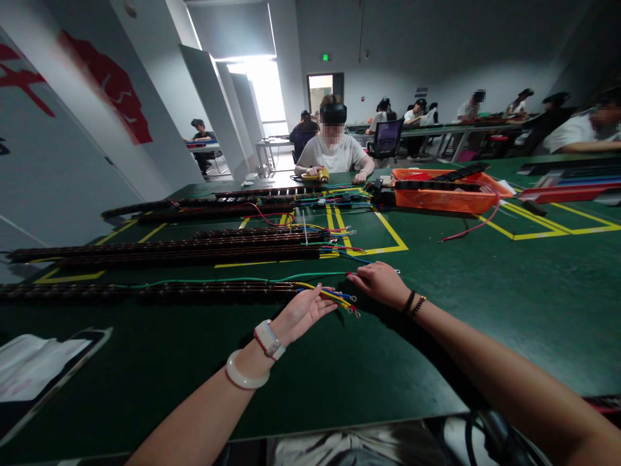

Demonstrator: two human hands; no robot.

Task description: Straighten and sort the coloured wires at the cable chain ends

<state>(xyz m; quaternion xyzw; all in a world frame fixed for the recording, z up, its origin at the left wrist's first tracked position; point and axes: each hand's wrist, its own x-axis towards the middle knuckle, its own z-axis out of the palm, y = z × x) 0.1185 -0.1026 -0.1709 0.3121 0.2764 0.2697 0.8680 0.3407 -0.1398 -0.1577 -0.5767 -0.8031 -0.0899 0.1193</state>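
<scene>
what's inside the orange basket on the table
Black strips lie across the top of the orange basket, with something red among them, and a red wire trails out at its right end. The front wall and the strips hide the bottom.

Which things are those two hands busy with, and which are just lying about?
Busy with:
Green wire, in the right hand
Yellow and blue wires, at the left hand
Nearest dark strip

Probably just lying about:
Orange basket
White sheet
</scene>
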